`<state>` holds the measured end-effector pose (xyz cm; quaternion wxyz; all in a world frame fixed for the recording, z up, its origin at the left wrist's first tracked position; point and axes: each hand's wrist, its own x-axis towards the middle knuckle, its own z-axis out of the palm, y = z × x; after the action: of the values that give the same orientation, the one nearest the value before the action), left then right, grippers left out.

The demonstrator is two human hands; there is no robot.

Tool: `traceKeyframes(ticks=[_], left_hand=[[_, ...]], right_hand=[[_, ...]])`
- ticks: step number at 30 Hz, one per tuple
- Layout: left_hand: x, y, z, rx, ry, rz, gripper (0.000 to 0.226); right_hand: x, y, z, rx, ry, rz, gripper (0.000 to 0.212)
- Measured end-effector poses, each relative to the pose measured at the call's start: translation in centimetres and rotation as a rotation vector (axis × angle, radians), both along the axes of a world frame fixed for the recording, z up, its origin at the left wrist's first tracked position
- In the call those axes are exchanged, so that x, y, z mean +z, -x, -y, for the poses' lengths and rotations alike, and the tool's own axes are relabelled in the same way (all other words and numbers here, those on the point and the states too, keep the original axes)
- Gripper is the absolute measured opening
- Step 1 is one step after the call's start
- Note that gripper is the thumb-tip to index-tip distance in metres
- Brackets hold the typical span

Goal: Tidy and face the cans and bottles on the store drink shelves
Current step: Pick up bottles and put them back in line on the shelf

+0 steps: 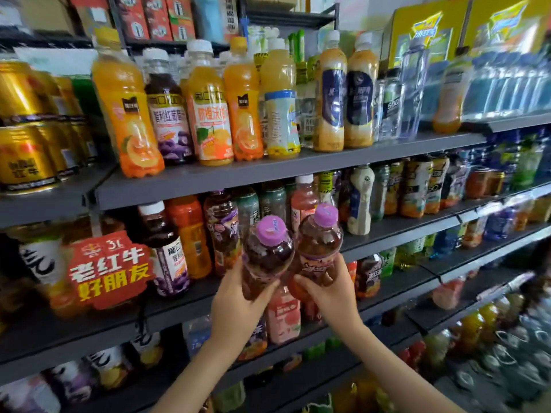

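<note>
Purple-capped bottles, two, in hand at second shelf

Left bottle (266,257): dark drink, tilted, left hand (238,305) wrapped round its base. Right bottle (319,245): reddish drink, right hand (331,289) closed round its lower label. Both held off the second shelf (185,302), shoulders touching, just before the front row. Risk: low grips on tilted bottles may slip; swinging them in could topple the grape juice bottle (167,248) nearby.

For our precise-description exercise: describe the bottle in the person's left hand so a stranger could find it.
Find the grey shelf of orange juices; just below, two hands lift bottles. The left hand holds a dark tea bottle with a purple cap, tilted, leaning against its twin.
</note>
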<state>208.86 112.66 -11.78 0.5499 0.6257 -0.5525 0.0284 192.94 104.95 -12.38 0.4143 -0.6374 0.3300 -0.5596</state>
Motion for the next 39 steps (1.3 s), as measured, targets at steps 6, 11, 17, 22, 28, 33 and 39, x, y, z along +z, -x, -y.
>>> traceKeyframes(ticks=[6,11,17,22,28,33,39], left_hand=[[-0.6,4.8,6.2,0.012,0.002,0.016,0.068],[-1.7,11.0,11.4,0.124,-0.034,0.033,0.064],[-1.4,18.3,17.3,0.236,-0.112,-0.077,0.071],[-2.1,20.5,19.7,0.315,-0.159,-0.18,0.069],[-1.7,21.0,20.6,0.365,-0.149,-0.324,0.06],[-0.9,21.3,20.1,0.372,-0.129,-0.334,0.056],[0.0,21.0,19.4,0.381,-0.103,-0.308,0.046]], right_hand=[[-0.2,6.7,7.8,-0.114,-0.037,0.074,0.055],[-0.4,13.3,15.2,-0.148,-0.017,0.107,0.053],[-0.7,18.8,23.1,-0.102,-0.001,-0.009,0.054],[-0.8,19.3,27.5,-0.03,0.034,-0.125,0.058],[0.6,17.6,30.7,0.08,0.067,-0.22,0.062],[0.6,16.4,32.6,0.126,0.071,-0.293,0.065],[-0.3,15.5,31.6,-0.231,0.224,-0.476,0.077]])
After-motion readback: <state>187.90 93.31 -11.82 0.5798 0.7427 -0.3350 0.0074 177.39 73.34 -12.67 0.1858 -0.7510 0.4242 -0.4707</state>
